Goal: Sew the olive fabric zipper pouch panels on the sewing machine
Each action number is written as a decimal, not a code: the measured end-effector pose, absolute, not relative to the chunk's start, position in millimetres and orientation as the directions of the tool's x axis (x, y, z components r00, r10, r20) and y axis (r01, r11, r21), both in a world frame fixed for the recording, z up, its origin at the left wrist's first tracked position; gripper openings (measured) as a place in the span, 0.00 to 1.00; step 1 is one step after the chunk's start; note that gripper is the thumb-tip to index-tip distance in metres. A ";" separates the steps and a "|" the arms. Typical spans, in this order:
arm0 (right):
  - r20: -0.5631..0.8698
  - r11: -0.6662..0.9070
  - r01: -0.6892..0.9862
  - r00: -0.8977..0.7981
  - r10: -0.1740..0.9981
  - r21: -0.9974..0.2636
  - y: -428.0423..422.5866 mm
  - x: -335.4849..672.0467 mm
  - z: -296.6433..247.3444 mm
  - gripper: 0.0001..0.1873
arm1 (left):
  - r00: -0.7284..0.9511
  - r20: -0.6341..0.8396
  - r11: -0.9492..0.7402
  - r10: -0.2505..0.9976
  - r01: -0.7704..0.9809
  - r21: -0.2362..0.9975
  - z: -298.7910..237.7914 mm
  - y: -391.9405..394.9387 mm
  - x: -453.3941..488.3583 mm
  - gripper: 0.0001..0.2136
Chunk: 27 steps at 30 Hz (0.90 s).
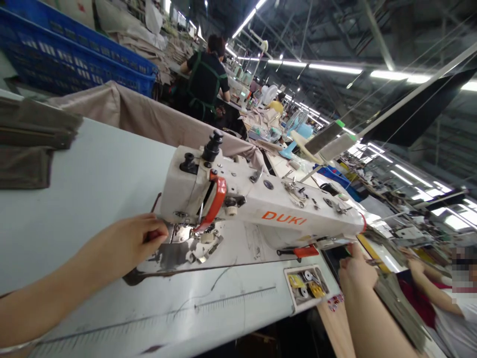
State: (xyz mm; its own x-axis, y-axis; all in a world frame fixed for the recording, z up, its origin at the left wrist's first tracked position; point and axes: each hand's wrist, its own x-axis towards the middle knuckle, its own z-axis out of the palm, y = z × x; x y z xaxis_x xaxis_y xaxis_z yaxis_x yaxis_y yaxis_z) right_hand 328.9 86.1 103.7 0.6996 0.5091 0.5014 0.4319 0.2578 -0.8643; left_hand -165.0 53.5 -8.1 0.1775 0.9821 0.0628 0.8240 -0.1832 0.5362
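A white sewing machine (238,199) marked DUKI stands on the pale table. My left hand (139,238) is beside its needle area, fingers curled and closed; whatever they may hold is hidden. Close to those fingertips are the metal needle plate (182,233) and the orange guard (214,206). My right hand (356,271) is by the underside of the machine's right end. Its index finger points up toward the machine, the other fingers are bent, and I see nothing held. A loose dark thread (223,273) lies on the table front.
An orange-handled tool (303,252) lies by the machine's base. An inset tray (292,293) holds bobbins and small yellow parts. Folded brown fabric (28,144) lies at left, a blue crate (74,54) behind. One co-worker (208,74) sits ahead; another's arm (432,283) shows at right.
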 end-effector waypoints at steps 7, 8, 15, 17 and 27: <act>0.342 0.227 0.565 0.104 0.934 -0.793 5.3 179.6 63.8 0.17 | 0.080 0.045 -0.091 0.996 0.831 0.549 -0.1 52.1 -169.3 0.15; 0.237 0.297 0.646 -0.182 0.954 -0.703 5.5 151.4 60.7 0.14 | 0.041 0.022 -0.046 0.999 0.833 0.551 2.5 52.4 -171.0 0.16; 0.244 0.462 0.754 -0.393 0.887 -0.466 58.0 54.9 19.5 0.10 | -0.074 0.013 0.054 0.997 0.825 0.563 15.2 54.6 -180.4 0.14; 0.258 0.462 0.769 -0.384 0.886 -0.442 64.5 50.7 10.5 0.09 | -0.061 0.027 0.035 0.998 0.825 0.563 13.8 56.1 -180.3 0.13; 0.250 0.654 0.541 -0.637 0.729 -0.529 36.7 38.6 12.6 0.10 | 0.016 0.131 -0.092 0.991 0.791 0.604 8.9 56.0 -178.3 0.13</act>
State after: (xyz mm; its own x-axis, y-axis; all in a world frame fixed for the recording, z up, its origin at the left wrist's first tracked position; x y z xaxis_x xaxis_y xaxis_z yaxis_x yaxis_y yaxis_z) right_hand 38.6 36.7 12.6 -0.6368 0.7293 0.2502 0.5411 0.6539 -0.5288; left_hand -178.3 56.0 8.9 0.0156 0.9913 0.1307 0.7913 -0.0921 0.6044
